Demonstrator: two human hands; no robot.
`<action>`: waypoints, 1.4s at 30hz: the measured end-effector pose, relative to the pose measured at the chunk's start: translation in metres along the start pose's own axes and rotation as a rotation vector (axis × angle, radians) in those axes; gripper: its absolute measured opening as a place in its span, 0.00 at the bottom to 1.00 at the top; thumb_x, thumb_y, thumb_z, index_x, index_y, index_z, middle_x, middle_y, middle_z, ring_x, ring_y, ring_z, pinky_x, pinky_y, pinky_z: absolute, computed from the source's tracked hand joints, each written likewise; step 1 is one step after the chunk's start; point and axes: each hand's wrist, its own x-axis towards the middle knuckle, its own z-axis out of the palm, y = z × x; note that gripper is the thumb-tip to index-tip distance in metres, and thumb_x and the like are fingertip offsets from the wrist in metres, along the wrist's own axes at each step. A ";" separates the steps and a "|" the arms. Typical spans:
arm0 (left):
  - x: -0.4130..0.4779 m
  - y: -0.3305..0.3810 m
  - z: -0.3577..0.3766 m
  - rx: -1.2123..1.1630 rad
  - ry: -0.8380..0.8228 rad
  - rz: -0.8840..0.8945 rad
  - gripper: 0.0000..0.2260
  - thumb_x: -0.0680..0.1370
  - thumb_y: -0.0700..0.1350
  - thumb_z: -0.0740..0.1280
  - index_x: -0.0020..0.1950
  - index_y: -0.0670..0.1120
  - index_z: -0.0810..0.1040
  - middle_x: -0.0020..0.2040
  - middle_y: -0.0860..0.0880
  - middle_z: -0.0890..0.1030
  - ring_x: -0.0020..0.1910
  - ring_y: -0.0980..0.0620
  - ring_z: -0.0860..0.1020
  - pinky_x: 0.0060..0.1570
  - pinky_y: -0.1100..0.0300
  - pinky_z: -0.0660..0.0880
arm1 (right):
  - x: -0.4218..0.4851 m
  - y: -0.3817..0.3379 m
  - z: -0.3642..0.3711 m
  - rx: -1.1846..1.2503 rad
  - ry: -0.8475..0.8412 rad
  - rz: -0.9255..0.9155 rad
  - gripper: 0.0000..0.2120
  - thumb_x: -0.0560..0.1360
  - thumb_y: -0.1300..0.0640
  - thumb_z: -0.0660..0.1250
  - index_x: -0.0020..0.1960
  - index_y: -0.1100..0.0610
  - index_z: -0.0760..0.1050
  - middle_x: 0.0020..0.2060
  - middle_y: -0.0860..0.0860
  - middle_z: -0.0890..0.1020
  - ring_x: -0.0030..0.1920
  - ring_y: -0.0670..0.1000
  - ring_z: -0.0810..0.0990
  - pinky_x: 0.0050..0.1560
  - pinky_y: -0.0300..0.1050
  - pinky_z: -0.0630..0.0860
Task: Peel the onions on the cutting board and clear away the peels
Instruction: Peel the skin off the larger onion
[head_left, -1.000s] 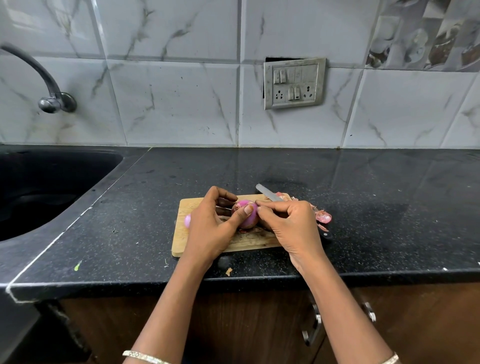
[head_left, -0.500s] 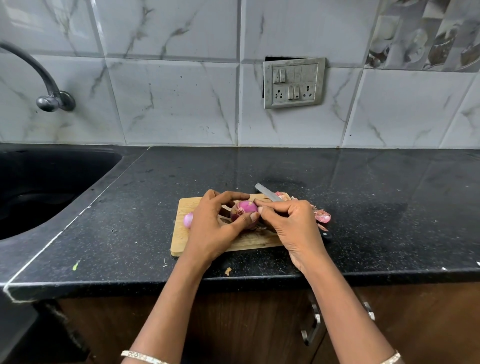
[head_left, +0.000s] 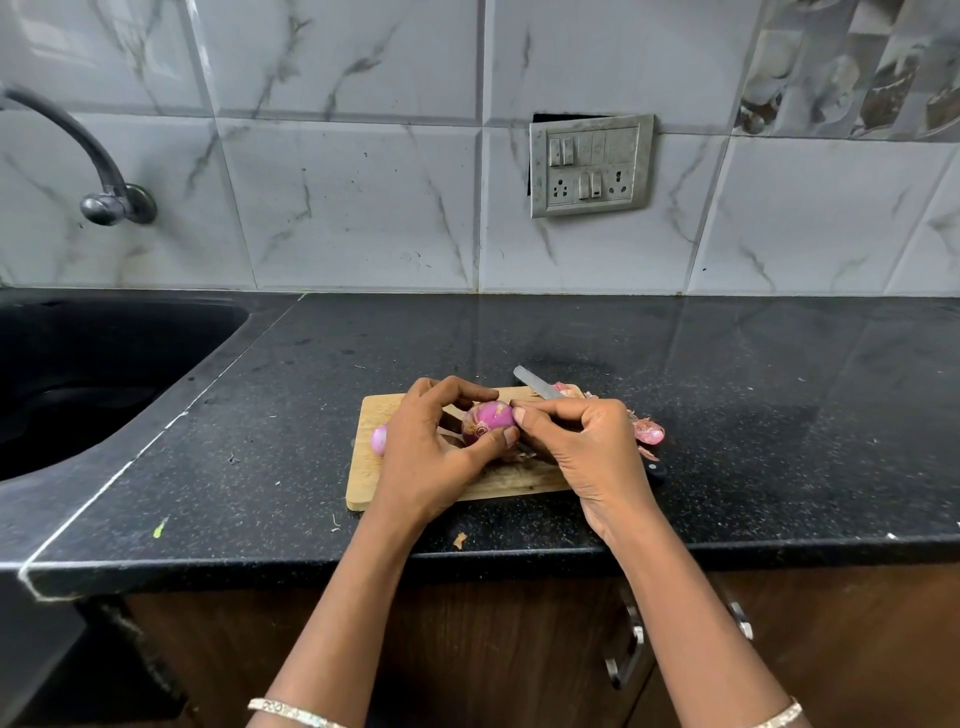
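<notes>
Purple and partly peeled, the onion (head_left: 488, 421) sits just above the middle of the wooden cutting board (head_left: 371, 467), held between both hands with its cut end turned toward the camera. The left hand (head_left: 431, 457) cups it from the left, its grip curled round the bulb, with the thumb under the near side and the fingers arched over the top. The right hand (head_left: 582, 447) meets it from the right, its grip pinching at the onion's skin, thumb tip pressed to the bulb's right flank.

A second onion (head_left: 379, 439), smaller and pale pink, lies on the board and shows just past the left hand's knuckles. A knife (head_left: 535, 387) lies slantwise under the right hand; its blade shows at the board's far edge and its dark handle end pokes out near the right wrist. Whether the hand touches it cannot be told.

Loose pink peels (head_left: 648, 431) lie heaped at the board's right edge, spilling onto the black speckled bench (head_left: 727, 364). One small peel scrap (head_left: 460, 540) lies on the bench near its front edge, between the forearms. A dark sink (head_left: 78, 374) is set into the bench at the left, with a tap (head_left: 104, 171) on the tiled wall above it. A switch plate (head_left: 591, 166) is mounted on the wall behind the board.
</notes>
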 end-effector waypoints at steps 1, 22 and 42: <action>0.000 -0.001 0.000 0.001 0.000 0.006 0.15 0.66 0.56 0.79 0.50 0.59 0.82 0.50 0.55 0.77 0.48 0.54 0.80 0.49 0.51 0.80 | 0.000 0.000 0.000 0.005 -0.006 0.004 0.03 0.72 0.60 0.77 0.46 0.57 0.87 0.40 0.50 0.88 0.47 0.49 0.86 0.57 0.50 0.81; -0.001 -0.002 0.002 -0.033 0.000 0.025 0.14 0.71 0.51 0.75 0.55 0.53 0.81 0.52 0.58 0.82 0.51 0.56 0.81 0.53 0.49 0.81 | 0.000 0.002 0.003 0.005 0.090 -0.045 0.08 0.76 0.68 0.69 0.47 0.57 0.85 0.44 0.54 0.87 0.46 0.51 0.86 0.51 0.49 0.83; 0.000 0.001 0.002 -0.088 0.090 -0.071 0.08 0.76 0.50 0.75 0.50 0.48 0.82 0.42 0.53 0.86 0.34 0.57 0.82 0.34 0.60 0.79 | -0.004 -0.005 0.000 -0.006 -0.196 -0.075 0.17 0.71 0.65 0.77 0.59 0.57 0.84 0.51 0.48 0.87 0.54 0.47 0.85 0.57 0.43 0.81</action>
